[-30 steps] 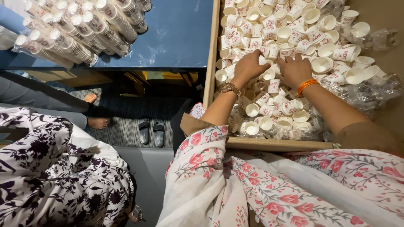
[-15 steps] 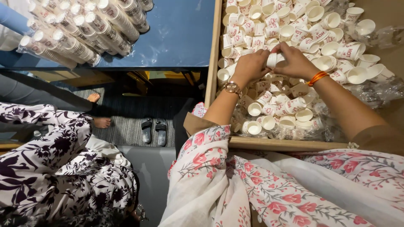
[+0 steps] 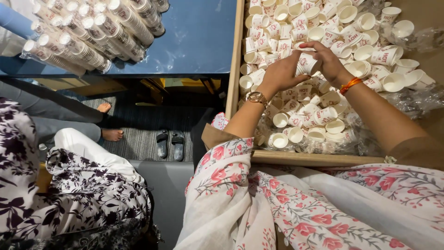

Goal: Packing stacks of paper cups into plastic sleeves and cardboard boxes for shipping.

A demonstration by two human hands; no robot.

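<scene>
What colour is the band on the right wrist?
Orange, a thin band just behind the right hand, seen in the head view, the only one.

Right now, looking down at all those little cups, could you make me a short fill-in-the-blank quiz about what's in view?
1. Both hands, left hand and right hand, hold a white paper ____ between them.
2. The right wrist wears an ____ band.
3. The loose cups lie in a wooden ____.
4. The stacked cup sleeves lie on a ____ table top.

Missing words: cup; orange; tray; blue
</scene>
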